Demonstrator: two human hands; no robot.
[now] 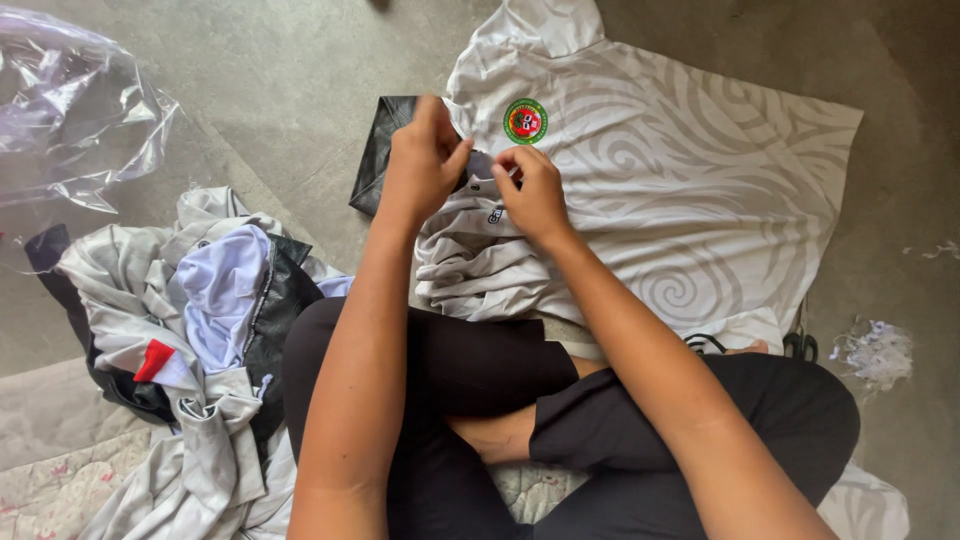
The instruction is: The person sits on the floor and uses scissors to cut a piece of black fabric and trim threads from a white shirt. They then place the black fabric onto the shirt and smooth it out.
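A white shirt (pixel 690 180) with a pale grey swirl pattern lies spread on the concrete floor in front of my crossed legs. It bears a round green and red badge (pixel 525 121) on the chest. My left hand (pixel 422 160) and my right hand (pixel 533 190) meet at the shirt's collar area, just below the badge. Both pinch the fabric there with closed fingers. The near part of the shirt is bunched into folds against my knees.
A heap of grey, white and black garments (pixel 200 330) lies at my left. A crumpled clear plastic bag (pixel 70 110) sits at the far left. A black cloth (pixel 380 150) pokes out beside the shirt. Scissors (pixel 800 345) and thread scraps (pixel 880 350) lie at the right.
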